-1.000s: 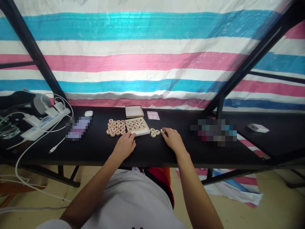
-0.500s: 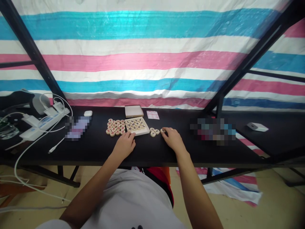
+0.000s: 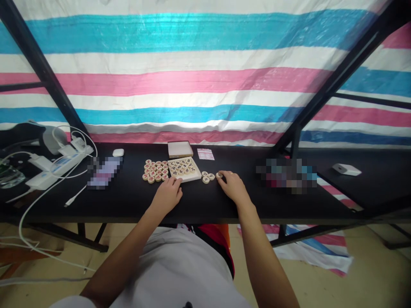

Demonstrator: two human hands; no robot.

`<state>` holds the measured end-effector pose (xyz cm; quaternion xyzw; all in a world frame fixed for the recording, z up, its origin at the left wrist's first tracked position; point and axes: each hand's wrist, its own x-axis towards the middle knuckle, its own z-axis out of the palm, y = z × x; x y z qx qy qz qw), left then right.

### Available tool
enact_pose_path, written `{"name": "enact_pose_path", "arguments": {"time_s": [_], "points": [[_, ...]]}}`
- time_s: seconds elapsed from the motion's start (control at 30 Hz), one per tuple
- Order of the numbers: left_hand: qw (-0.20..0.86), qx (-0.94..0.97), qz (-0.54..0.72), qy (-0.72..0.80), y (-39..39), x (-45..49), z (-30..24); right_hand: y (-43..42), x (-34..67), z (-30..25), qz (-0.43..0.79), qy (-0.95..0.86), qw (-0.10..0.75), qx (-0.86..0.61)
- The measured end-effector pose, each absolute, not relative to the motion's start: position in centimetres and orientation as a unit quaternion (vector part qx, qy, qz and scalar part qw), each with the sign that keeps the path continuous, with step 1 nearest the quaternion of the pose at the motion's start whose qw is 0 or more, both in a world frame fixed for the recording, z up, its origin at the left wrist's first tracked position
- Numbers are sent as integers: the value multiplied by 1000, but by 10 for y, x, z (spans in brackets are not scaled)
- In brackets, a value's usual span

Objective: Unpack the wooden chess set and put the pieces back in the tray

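Note:
Black-lettered Chinese chess pieces (image 3: 182, 164) lie in rows inside a shallow white box (image 3: 192, 176). My left hand (image 3: 168, 196) rests palm down at the box's near left corner, its fingers stretched out and their tips touching the edge. To the right, my right hand (image 3: 233, 187) has its fingertips on a single chess piece (image 3: 219, 175) lying on the table, partly covered by the fingers. Three loose pieces (image 3: 206, 180) sit between that piece and the box. Left of the box, red-lettered pieces (image 3: 155, 171) are grouped in rows.
An open box lid (image 3: 180, 149) and a pink-white paper card (image 3: 206, 154) lie at the back of the black table (image 3: 205, 205). A white earphone case (image 3: 118, 152), a power strip (image 3: 61, 167) and cables are on the left. A white charger (image 3: 346, 169) is far right.

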<state>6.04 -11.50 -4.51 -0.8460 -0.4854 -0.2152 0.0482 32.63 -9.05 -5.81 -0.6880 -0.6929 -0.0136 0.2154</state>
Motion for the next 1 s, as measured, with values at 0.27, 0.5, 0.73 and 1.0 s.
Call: {"name": "enact_pose_path", "arguments": {"time_s": [0.27,0.5,0.73,1.0], "points": [[46,-845,-208,-491,-115,61,-43,-90,326,-56,-3,-692,211,-690],[53,-844,-205,-492,-115,61,-44,-94,317,-45,-12,-707,295,-643],[55,-846,-199,-492,-116,61,-44,-76,271,3,81,-829,263,-487],[48,-845,-193,-497,-118,61,-40,-51,261,-17,144,-860,228,-434]]}}
